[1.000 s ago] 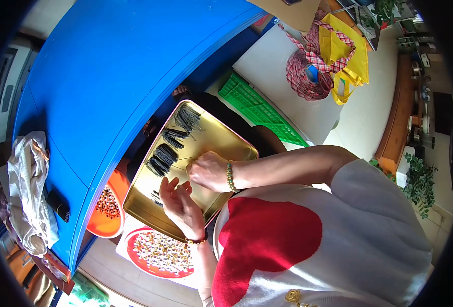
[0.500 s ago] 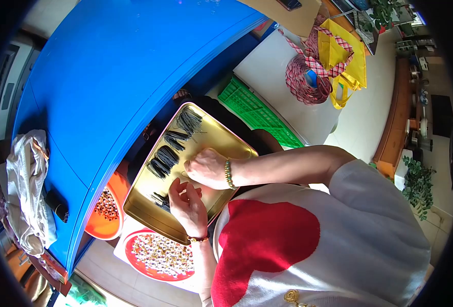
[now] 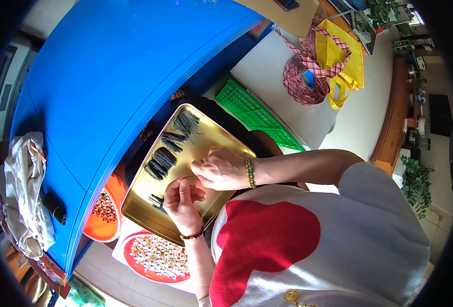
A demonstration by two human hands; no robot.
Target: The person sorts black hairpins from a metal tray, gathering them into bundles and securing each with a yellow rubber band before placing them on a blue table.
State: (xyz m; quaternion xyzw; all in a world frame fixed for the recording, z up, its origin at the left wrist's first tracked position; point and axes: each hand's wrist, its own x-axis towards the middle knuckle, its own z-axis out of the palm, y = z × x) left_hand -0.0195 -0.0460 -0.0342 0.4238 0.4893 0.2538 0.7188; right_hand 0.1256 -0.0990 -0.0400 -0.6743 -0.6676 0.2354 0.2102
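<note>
My right hand [image 3: 220,168], wearing a green bead bracelet, is over a gold-coloured tray [image 3: 160,221] with its fingers closed in a pinch. Just below and left of it, my left hand [image 3: 183,198] has its thumb and fingertips pressed together. A thin thread-like line shows between the two hands, and its ends are hidden by the fingers. Along the tray's left side lie several looped bundles of dark cord [image 3: 164,158]. A smaller dark bundle [image 3: 156,201] is beside my left hand.
A blue table [image 3: 98,77] spans the upper left, with white cloth [image 3: 27,194] on it. Below are an orange bowl [image 3: 115,192] and a red tray [image 3: 129,256] of small pieces. Top right, a green crate [image 3: 257,115], plaid strap roll [image 3: 300,84] and yellow bag [image 3: 354,64].
My right hand has shifted right, its wrist farther from my left hand. My left hand has moved slightly left and up, its fingers more curled. The whole view has slid a little left.
</note>
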